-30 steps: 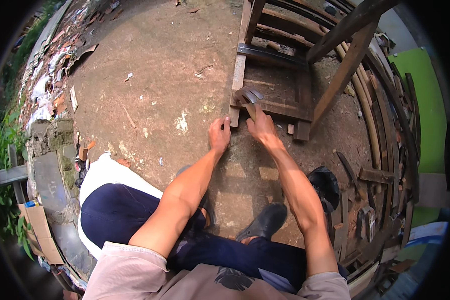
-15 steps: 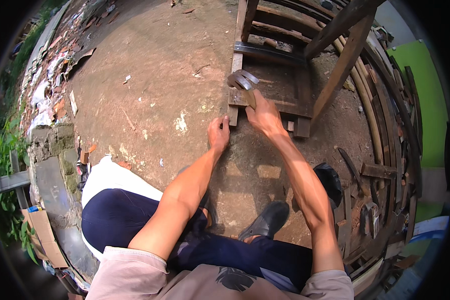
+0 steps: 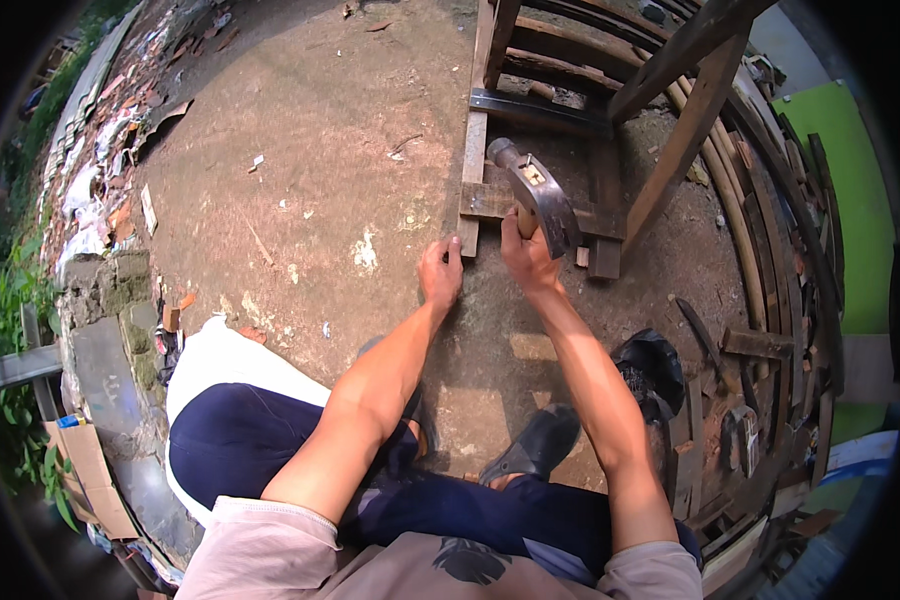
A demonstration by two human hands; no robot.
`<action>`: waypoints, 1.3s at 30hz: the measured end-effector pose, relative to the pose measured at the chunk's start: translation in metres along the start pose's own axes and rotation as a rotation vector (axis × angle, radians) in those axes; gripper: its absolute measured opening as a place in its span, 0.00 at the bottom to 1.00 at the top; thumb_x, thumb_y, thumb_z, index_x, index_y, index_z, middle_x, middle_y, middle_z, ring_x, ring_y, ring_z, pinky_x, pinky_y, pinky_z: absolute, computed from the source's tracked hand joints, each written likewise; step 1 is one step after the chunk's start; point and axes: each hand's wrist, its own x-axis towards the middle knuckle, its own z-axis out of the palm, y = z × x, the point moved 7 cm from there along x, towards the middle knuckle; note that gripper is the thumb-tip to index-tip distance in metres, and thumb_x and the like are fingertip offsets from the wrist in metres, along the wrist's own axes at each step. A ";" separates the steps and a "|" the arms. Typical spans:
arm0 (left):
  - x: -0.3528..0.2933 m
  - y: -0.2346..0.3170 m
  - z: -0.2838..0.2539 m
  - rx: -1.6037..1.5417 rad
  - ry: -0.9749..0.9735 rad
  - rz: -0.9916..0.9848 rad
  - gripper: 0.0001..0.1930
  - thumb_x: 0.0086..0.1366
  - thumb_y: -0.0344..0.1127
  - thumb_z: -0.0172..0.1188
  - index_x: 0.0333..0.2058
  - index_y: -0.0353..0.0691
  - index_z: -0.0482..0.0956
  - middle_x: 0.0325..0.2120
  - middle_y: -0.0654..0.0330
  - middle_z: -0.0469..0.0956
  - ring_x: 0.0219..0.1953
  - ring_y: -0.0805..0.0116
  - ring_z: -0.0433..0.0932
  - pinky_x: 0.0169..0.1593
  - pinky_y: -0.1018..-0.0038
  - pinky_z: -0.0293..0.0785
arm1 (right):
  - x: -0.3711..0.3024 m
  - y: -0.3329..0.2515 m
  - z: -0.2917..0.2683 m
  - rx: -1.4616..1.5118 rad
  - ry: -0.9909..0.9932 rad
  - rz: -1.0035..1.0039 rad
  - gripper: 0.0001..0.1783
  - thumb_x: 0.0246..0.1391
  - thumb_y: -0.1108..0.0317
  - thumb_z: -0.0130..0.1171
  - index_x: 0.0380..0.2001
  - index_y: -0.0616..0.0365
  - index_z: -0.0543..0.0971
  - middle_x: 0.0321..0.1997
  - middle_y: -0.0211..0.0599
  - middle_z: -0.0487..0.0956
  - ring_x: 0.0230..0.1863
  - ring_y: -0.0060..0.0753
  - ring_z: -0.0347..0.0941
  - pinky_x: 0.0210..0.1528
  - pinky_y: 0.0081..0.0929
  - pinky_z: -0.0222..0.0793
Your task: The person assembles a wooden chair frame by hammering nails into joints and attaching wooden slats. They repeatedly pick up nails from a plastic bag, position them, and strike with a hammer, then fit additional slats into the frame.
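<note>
My right hand (image 3: 528, 258) grips the handle of a steel claw hammer (image 3: 535, 190), its head raised above a low wooden frame (image 3: 477, 150) lying on the dirt ground. My left hand (image 3: 440, 275) rests against the near corner of that frame, fingers pressed on the end of its side rail. A short cross board (image 3: 490, 202) of the frame lies just under the hammer. Both forearms reach forward from the lower edge over my dark blue trousers.
A slanted wooden post (image 3: 682, 140) stands to the right of the frame. Stacked curved timber strips (image 3: 770, 250) line the right side. My black shoes (image 3: 540, 440) sit below. A white sack (image 3: 215, 355) lies at my left knee, with rubble and a concrete block (image 3: 110, 290) further left.
The hammer has swung up from the cross board and its head is lifted toward me. My left hand has stayed on the frame's corner.
</note>
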 end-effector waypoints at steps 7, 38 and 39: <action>0.000 0.003 -0.004 -0.005 -0.033 -0.059 0.17 0.71 0.43 0.55 0.44 0.36 0.83 0.37 0.48 0.81 0.44 0.49 0.79 0.51 0.63 0.72 | 0.010 0.005 0.008 -0.273 -0.236 0.248 0.18 0.52 0.62 0.54 0.45 0.60 0.73 0.36 0.64 0.80 0.41 0.67 0.78 0.43 0.58 0.72; -0.002 0.008 0.000 -0.047 0.010 -0.056 0.15 0.70 0.42 0.56 0.43 0.36 0.84 0.36 0.48 0.81 0.43 0.50 0.80 0.49 0.63 0.73 | -0.011 0.019 0.024 -0.110 -0.112 0.273 0.18 0.52 0.65 0.57 0.46 0.59 0.71 0.38 0.65 0.80 0.45 0.68 0.77 0.49 0.56 0.72; -0.004 0.007 0.000 -0.067 0.019 -0.029 0.16 0.70 0.42 0.56 0.43 0.36 0.84 0.36 0.48 0.81 0.43 0.50 0.79 0.49 0.63 0.73 | -0.014 0.027 0.030 -0.250 -0.211 0.317 0.18 0.52 0.66 0.56 0.46 0.60 0.71 0.39 0.65 0.80 0.45 0.68 0.77 0.49 0.56 0.72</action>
